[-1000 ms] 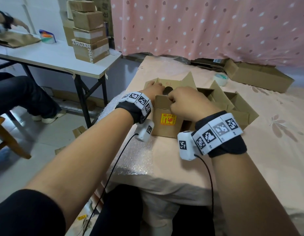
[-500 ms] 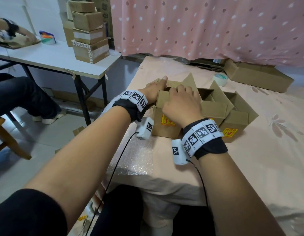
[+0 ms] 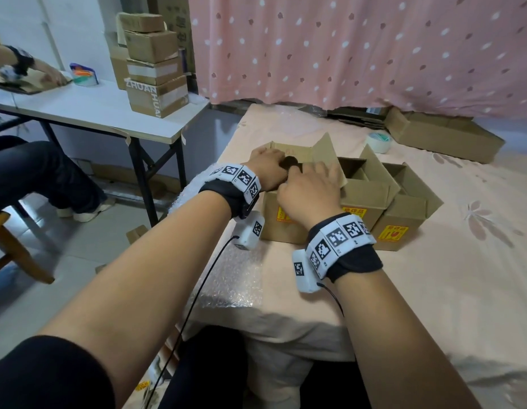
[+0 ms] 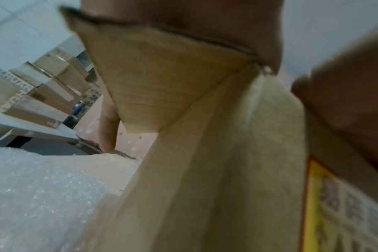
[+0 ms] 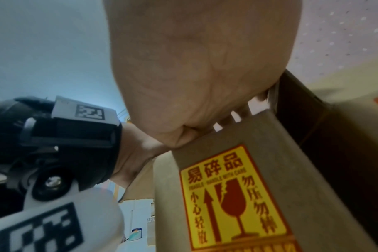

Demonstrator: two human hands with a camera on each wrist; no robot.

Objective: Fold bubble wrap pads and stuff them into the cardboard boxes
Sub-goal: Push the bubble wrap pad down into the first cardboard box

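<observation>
A yellow-and-red fragile label (image 5: pixel 233 196) on the cardboard box (image 5: pixel 313 170) just below the right hand (image 5: pixel 194 68) reads "易碎品", "小心轻放" and "勿压勿摔", with a broken-glass sign. Well beyond the left hand (image 3: pixel 266 166), a stacked carton (image 3: pixel 157 97) reads "ZHUAN HUA".

Left hand (image 3: pixel 266 166): on the left rim of the nearest cardboard box (image 3: pixel 278 224), fingers curled into its open top.
Right hand (image 3: pixel 311 191): just beside the left, fingers spread over the same box's near flap.
Right of the grip: two more open boxes (image 3: pixel 374 199).
Below the grip: bubble wrap sheet (image 3: pixel 226 278) on the table edge.
</observation>
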